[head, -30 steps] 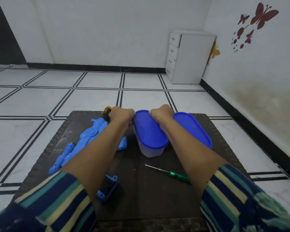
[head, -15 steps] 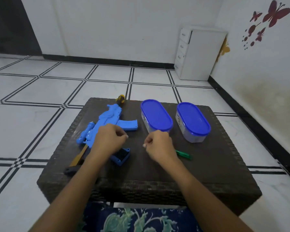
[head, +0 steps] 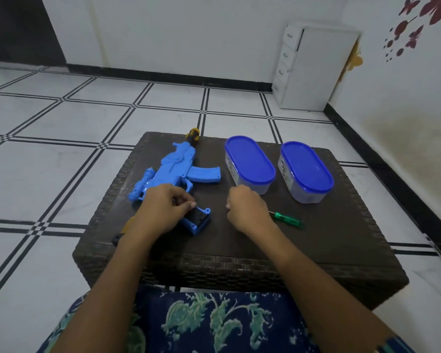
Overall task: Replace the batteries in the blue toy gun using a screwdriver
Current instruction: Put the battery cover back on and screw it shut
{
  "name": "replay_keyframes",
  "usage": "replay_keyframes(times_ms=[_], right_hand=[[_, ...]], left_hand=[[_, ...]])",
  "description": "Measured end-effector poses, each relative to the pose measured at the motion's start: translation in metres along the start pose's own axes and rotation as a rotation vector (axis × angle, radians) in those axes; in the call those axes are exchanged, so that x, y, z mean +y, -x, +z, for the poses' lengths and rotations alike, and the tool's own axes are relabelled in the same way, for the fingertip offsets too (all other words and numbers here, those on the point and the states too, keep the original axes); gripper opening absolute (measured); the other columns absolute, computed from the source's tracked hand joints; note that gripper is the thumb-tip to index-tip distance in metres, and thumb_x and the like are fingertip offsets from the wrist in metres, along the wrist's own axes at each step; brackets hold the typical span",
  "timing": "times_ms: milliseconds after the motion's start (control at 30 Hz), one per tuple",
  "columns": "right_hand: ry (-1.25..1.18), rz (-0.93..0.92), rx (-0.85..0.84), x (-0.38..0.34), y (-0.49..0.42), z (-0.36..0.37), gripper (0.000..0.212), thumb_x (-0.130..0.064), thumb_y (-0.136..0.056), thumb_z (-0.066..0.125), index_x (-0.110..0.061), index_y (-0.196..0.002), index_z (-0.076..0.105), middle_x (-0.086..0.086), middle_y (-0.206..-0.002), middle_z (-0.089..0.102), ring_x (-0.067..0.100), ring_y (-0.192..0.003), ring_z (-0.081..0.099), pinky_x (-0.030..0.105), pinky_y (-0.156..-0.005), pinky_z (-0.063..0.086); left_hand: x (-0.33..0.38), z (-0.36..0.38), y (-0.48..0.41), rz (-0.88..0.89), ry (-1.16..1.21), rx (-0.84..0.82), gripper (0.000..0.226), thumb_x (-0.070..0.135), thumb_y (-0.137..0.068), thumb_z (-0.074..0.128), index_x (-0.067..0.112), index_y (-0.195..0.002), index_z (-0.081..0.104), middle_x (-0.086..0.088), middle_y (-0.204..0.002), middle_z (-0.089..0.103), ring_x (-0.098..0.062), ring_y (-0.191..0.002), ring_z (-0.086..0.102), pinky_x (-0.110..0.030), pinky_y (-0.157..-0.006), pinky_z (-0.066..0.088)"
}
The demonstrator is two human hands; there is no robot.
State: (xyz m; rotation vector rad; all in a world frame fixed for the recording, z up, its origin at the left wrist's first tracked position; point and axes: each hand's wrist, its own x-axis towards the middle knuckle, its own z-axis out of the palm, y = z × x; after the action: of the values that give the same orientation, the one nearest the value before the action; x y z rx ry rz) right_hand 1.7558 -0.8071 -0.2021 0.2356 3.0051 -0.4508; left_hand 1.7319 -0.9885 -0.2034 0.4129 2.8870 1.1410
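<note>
The blue toy gun (head: 175, 168) lies on the dark woven table (head: 329, 238), its yellow-and-black muzzle pointing away from me. My left hand (head: 161, 210) rests with curled fingers over the gun's rear part, fingertips pinched together next to a blue battery cover (head: 197, 220). I cannot tell whether something small is pinched there. My right hand (head: 247, 208) is a loose fist on the table, nothing visible in it. A green-handled screwdriver (head: 288, 219) lies just right of that hand, untouched.
Two clear tubs with blue lids (head: 250, 164) (head: 306, 170) stand closed at the back right of the table. A white drawer unit (head: 313, 67) sits in the room's corner. Tiled floor surrounds the table. My patterned lap (head: 214, 322) is against the front edge.
One second ago both hands were on the left tub's lid at the back. They have pulled back toward me; the left sits by the battery cover, the right beside the screwdriver. The camera view has pulled back too.
</note>
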Motion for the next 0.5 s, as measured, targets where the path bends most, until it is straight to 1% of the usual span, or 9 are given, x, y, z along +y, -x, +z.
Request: replay_keyframes(times_ms=[33, 100, 167, 233, 300, 400, 500], right_hand=[[0.013, -0.023, -0.017, -0.002, 0.002, -0.001, 0.019, -0.011, -0.09, 0.064, -0.01, -0.109, 0.058, 0.009, -0.108, 0.057, 0.025, -0.099, 0.06, 0.039, -0.084, 0.054], [-0.054, -0.084, -0.042, -0.004, 0.008, -0.004, 0.018, -0.008, -0.09, 0.062, -0.012, -0.106, 0.057, 0.007, -0.109, 0.055, 0.023, -0.1, 0.058, 0.038, -0.085, 0.052], [-0.161, -0.224, -0.013, -0.007, 0.017, -0.013, 0.011, -0.004, -0.092, 0.058, -0.014, -0.096, 0.056, 0.004, -0.104, 0.054, 0.02, -0.095, 0.056, 0.037, -0.084, 0.051], [-0.19, -0.408, 0.015, -0.013, 0.027, -0.022, 0.008, -0.006, -0.094, 0.055, -0.014, -0.092, 0.055, 0.003, -0.099, 0.054, 0.018, -0.089, 0.053, 0.035, -0.08, 0.048], [-0.137, -0.524, -0.032, -0.018, 0.032, -0.026, 0.005, -0.007, -0.095, 0.054, -0.012, -0.093, 0.056, 0.003, -0.098, 0.054, 0.017, -0.088, 0.05, 0.033, -0.078, 0.044], [0.006, -0.565, -0.112, -0.023, 0.031, -0.023, 0.008, -0.004, -0.094, 0.053, -0.011, -0.095, 0.056, 0.0, -0.096, 0.049, 0.014, -0.089, 0.045, 0.026, -0.075, 0.036], [0.143, -0.602, -0.102, -0.024, 0.03, -0.02, 0.014, 0.0, -0.091, 0.052, -0.011, -0.099, 0.054, -0.001, -0.097, 0.044, 0.014, -0.093, 0.043, 0.021, -0.074, 0.031]], left_hand=[[-0.001, 0.0, 0.0, 0.005, 0.001, 0.001, 0.003, 0.025, -0.08, 0.075, 0.022, -0.082, 0.075, 0.007, -0.072, 0.061, -0.005, -0.067, 0.053, -0.015, -0.059, 0.035], [-0.002, 0.0, -0.002, 0.01, 0.002, -0.004, 0.004, 0.026, -0.08, 0.074, 0.023, -0.083, 0.075, 0.008, -0.073, 0.061, -0.006, -0.069, 0.054, -0.016, -0.061, 0.036], [-0.003, -0.001, -0.003, 0.009, 0.004, -0.014, 0.004, 0.026, -0.081, 0.074, 0.023, -0.083, 0.075, 0.009, -0.074, 0.061, -0.006, -0.07, 0.053, -0.017, -0.063, 0.036], [-0.003, -0.002, -0.003, 0.016, 0.013, -0.021, 0.003, 0.025, -0.08, 0.075, 0.023, -0.082, 0.075, 0.012, -0.072, 0.061, -0.005, -0.068, 0.053, -0.015, -0.063, 0.035], [-0.001, -0.003, -0.003, 0.024, 0.017, -0.028, 0.002, 0.024, -0.08, 0.075, 0.023, -0.081, 0.075, 0.011, -0.07, 0.061, -0.004, -0.066, 0.052, -0.012, -0.06, 0.034], [-0.001, -0.004, -0.002, 0.024, 0.007, -0.033, 0.001, 0.024, -0.081, 0.074, 0.023, -0.082, 0.075, 0.011, -0.07, 0.06, -0.004, -0.066, 0.052, -0.011, -0.058, 0.033], [-0.001, -0.004, -0.001, 0.023, 0.006, -0.043, 0.001, 0.023, -0.081, 0.074, 0.023, -0.082, 0.074, 0.006, -0.072, 0.063, -0.004, -0.065, 0.052, -0.011, -0.058, 0.033]])
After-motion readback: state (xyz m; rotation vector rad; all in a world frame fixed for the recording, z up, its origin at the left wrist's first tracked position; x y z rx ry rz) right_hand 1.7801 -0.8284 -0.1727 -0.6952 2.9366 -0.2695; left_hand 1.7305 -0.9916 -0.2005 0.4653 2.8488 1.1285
